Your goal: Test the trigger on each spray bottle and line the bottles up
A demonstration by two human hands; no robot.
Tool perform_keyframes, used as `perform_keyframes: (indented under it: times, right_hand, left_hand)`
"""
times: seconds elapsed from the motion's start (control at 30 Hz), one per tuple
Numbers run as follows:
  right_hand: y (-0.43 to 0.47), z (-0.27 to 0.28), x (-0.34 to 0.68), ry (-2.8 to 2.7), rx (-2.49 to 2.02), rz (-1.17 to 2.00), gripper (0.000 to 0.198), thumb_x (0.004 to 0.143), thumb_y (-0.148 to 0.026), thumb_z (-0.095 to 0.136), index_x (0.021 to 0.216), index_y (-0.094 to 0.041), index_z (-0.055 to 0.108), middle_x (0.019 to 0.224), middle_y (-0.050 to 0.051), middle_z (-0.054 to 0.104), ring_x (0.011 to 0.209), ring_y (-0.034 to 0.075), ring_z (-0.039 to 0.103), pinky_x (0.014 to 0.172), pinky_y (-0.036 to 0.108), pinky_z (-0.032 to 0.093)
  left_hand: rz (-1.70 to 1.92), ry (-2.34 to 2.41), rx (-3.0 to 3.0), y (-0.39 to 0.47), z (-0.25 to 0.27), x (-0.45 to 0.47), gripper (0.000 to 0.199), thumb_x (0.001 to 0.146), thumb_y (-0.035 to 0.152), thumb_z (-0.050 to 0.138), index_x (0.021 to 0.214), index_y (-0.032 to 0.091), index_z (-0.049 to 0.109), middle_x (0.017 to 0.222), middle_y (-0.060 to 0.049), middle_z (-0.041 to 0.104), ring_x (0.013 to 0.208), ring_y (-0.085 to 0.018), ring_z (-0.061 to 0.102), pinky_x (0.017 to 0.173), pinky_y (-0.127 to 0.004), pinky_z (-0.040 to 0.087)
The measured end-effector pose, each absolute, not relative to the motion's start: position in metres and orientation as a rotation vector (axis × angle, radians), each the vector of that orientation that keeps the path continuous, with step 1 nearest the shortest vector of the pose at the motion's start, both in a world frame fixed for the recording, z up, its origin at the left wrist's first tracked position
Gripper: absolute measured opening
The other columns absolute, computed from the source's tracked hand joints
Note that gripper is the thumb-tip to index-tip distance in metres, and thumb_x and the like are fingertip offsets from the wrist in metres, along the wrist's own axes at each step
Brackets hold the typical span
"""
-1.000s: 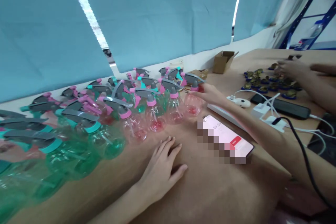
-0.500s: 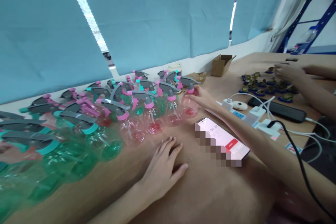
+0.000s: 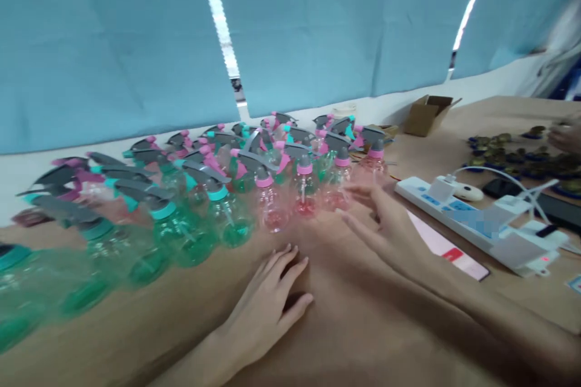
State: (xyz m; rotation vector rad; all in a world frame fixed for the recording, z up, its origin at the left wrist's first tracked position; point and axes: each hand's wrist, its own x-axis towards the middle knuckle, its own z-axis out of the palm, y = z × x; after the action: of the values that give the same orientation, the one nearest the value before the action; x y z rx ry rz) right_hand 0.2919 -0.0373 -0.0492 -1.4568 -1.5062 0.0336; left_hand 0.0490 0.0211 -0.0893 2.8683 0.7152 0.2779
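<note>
We see green spray bottles [image 3: 184, 239] well to the left of the phone [image 3: 452, 254]. They stand close together, with blue rings and gray tops. Next, nearer than the bottles and well left of the phone, our left hand [image 3: 265, 302] lies palm down on the brown table [image 3: 345, 332]. Its fingers are a little spread and it holds nothing. Some pink spray bottles [image 3: 273, 208] stand in a row, left of the phone and farther back. Our right hand [image 3: 385, 227] is just left of the phone, and our arm hides part of it. Thumb and fingers are wide apart, holding nothing we can see, by a pink bottle; we can't tell if they touch it. An open box [image 3: 426, 116] sits far behind the phone. A white power strip [image 3: 445, 215] lies just past the phone's right side. Farther right of the phone are small gold things [image 3: 520, 154] and another person's blurry hand [image 3: 565, 135].
</note>
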Motion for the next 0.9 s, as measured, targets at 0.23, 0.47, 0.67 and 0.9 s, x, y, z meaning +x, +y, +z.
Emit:
perform_keyframes:
  times: [0.23, 0.47, 0.67, 0.9]
  right_hand:
    - [-0.004, -0.053, 0.19, -1.944, -1.198, 0.487, 0.02, 0.086, -0.023, 0.056, 0.106, -0.021, 0.057, 0.109, 0.005, 0.067, 0.105, 0.018, 0.061, 0.093, 0.035, 0.046]
    - [0.017, -0.068, 0.094, -2.09, -1.044, 0.648, 0.02, 0.085, -0.021, 0.056, 0.105, -0.023, 0.06, 0.109, 0.004, 0.069, 0.104, 0.019, 0.062, 0.093, 0.037, 0.047]
    - [0.028, -0.072, 0.025, -2.151, -0.941, 0.788, 0.02, 0.084, -0.022, 0.058, 0.104, -0.024, 0.062, 0.108, 0.002, 0.07, 0.099, 0.019, 0.064, 0.092, 0.039, 0.049]
    - [0.038, -0.08, -0.033, -2.156, -0.814, 0.904, 0.021, 0.084, -0.021, 0.057, 0.105, -0.025, 0.061, 0.111, 0.003, 0.068, 0.097, 0.021, 0.064, 0.088, 0.044, 0.051]
  left_hand:
    - [0.343, 0.901, 2.853, 0.011, -0.086, -0.032, 0.044, 0.095, 0.035, 0.05, 0.136, 0.021, 0.044, 0.14, -0.009, 0.047, 0.129, -0.027, 0.042, 0.106, -0.047, 0.034]
    - [0.438, 1.147, 2.755, -0.002, -0.084, -0.124, 0.038, 0.095, 0.031, 0.049, 0.132, 0.024, 0.049, 0.133, -0.008, 0.053, 0.123, -0.027, 0.048, 0.103, -0.045, 0.037]
    - [0.656, 1.357, 2.632, -0.007, -0.079, -0.205, 0.031, 0.095, 0.026, 0.045, 0.125, 0.024, 0.053, 0.124, -0.005, 0.059, 0.117, -0.022, 0.053, 0.1, -0.038, 0.04]
    - [1.282, 1.974, 2.021, -0.002, -0.057, -0.29, 0.027, 0.091, 0.045, 0.048, 0.103, 0.023, 0.06, 0.107, -0.006, 0.064, 0.094, -0.027, 0.064, 0.08, -0.042, 0.052]
